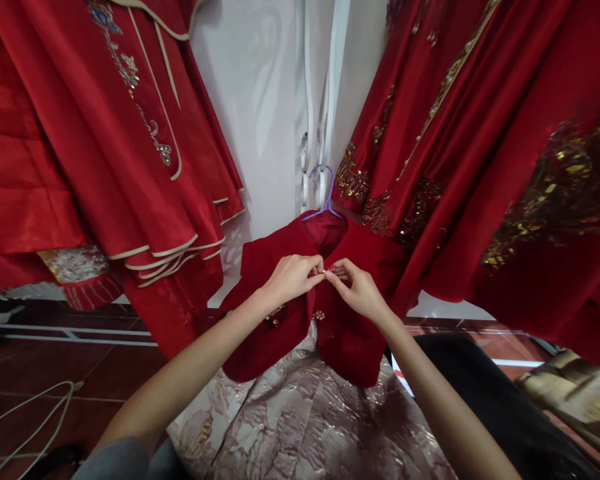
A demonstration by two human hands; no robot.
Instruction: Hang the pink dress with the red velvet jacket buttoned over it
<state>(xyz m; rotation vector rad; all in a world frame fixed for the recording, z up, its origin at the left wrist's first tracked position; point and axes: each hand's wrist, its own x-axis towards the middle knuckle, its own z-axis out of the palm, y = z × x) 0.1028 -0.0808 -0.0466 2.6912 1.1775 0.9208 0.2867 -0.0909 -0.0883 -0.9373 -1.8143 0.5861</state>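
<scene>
A short red jacket (347, 340) hangs in front of me on a purple hanger (326, 212). My left hand (296, 275) is at the top of its front opening, thumb and fingers pinched on the edge. From the other side my right hand (356, 285) pinches the opposite edge, its fingertips almost meeting the left ones. The small piece between the fingertips is mostly covered. Lower on the front sits a beaded ornament (319, 315); another beaded ornament (275, 315) shows under my left wrist. Beneath the jacket spreads a shiny pale patterned skirt (300, 407).
Red embroidered garments (145, 133) hang at left, and red garments with gold sequins (480, 153) at right. White cabinet doors (260, 100) stand behind the hanger. A white cable (55, 413) lies on the tiled floor, lower left. Something black (485, 393) lies at lower right.
</scene>
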